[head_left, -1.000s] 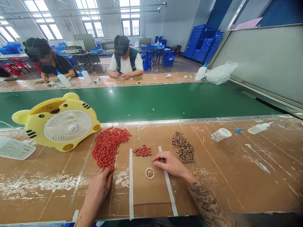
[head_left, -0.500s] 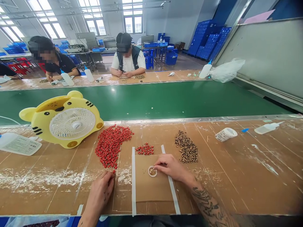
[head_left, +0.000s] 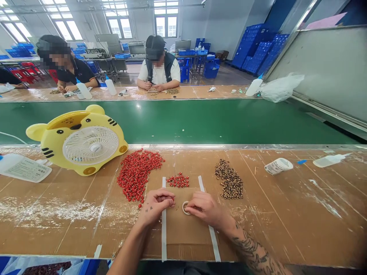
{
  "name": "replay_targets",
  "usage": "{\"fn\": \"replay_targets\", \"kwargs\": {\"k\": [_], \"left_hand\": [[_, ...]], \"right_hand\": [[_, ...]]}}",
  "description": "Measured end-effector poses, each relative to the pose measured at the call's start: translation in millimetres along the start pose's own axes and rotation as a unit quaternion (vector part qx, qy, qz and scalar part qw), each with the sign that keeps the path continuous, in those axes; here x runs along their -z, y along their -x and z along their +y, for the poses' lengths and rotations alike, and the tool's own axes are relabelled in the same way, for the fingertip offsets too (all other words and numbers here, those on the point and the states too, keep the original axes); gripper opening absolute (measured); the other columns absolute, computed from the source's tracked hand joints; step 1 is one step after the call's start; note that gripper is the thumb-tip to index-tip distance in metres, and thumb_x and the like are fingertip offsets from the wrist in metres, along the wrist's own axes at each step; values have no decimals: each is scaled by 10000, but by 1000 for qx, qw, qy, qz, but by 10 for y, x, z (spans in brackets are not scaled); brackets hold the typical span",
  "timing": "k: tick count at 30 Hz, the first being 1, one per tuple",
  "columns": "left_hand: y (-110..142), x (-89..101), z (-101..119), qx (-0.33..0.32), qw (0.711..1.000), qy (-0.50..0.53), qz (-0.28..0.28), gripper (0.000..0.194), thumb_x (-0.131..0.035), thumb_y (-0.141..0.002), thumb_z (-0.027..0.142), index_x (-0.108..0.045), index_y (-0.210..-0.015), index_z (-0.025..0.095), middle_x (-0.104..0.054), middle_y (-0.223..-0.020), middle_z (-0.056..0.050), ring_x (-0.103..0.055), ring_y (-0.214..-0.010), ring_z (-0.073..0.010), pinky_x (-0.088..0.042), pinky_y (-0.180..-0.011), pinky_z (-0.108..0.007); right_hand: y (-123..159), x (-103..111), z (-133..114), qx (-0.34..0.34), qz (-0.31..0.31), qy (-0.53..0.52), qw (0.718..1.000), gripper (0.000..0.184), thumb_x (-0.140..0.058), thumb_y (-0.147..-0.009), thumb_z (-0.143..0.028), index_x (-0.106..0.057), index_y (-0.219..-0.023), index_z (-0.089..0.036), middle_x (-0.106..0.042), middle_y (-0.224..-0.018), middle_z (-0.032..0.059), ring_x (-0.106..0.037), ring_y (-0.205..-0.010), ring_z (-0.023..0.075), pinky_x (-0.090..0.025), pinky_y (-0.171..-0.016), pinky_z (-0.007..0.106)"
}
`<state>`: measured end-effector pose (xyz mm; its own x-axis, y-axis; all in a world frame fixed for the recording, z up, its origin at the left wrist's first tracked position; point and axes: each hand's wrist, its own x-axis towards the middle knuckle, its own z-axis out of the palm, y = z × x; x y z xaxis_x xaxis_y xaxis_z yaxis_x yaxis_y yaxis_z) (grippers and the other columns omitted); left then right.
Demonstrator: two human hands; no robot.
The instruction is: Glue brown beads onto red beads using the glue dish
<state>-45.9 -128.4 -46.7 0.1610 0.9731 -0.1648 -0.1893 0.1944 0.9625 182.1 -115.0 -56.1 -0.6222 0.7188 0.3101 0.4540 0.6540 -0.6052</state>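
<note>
My left hand (head_left: 157, 207) is closed in a pinch at the left tape strip, with a bit of red showing at its fingertips, like the small red beads in the piles. My right hand (head_left: 205, 207) pinches over a small round white-rimmed dish (head_left: 184, 207) on the cardboard pad (head_left: 187, 233). Its fingertips cover part of the dish; the thin stick seen there earlier is mostly hidden now. Left of the pad lies a big pile of red beads (head_left: 134, 177), and a smaller red pile (head_left: 178, 180) lies at its top edge. To the right is a pile of dark-and-gold beads (head_left: 229, 181).
A yellow animal-shaped fan (head_left: 83, 141) stands at left near a white bottle (head_left: 24, 168). On the right lie a white tub (head_left: 278, 166) and a squeeze bottle (head_left: 329, 160). Beyond the green belt (head_left: 183, 122), two people (head_left: 158, 68) sit working.
My left hand has moved right and up from beside the big red pile to the pad's left edge, holding a red bit. My right hand stays at the dish, its fingers lower over it.
</note>
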Motion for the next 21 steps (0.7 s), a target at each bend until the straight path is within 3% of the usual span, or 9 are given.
{"fn": "replay_targets", "kwargs": {"k": [3,7,11,21], "left_hand": [[-154,-73,-72,31,996,78,-17,99,-797,-617,175,-734,-685,140,-700,-784,-44,-647,-636,-134,-524,-677,-271],[-208,-62,-191,77,990,119,-15,143,-822,-611,188,-739,-714,137,-707,-682,-27,-648,-606,-127,-512,-660,-253],[-198,-16,-260,88,989,114,-24,190,-831,-614,192,-752,-776,132,-717,-649,-28,-651,-601,-133,-500,-657,-248],[-202,-38,-222,81,993,78,-28,184,-826,-627,238,-768,-770,138,-719,-626,-26,-629,-569,-128,-465,-607,-232]], "right_hand": [[21,-16,1,7,14,9,1000,399,-480,-998,-399,-717,-752,-193,-626,-641,52,-536,-636,166,-402,-607,289],[45,-28,7,3,37,38,999,393,-457,-1010,-356,-696,-750,-182,-619,-654,57,-520,-635,167,-386,-606,293],[78,0,15,23,-9,59,998,384,-454,-1013,-317,-665,-725,-177,-592,-644,47,-506,-632,162,-355,-598,287],[55,3,79,33,-14,55,998,321,-491,-993,-273,-653,-733,-180,-596,-651,47,-505,-632,165,-344,-608,285]]}}
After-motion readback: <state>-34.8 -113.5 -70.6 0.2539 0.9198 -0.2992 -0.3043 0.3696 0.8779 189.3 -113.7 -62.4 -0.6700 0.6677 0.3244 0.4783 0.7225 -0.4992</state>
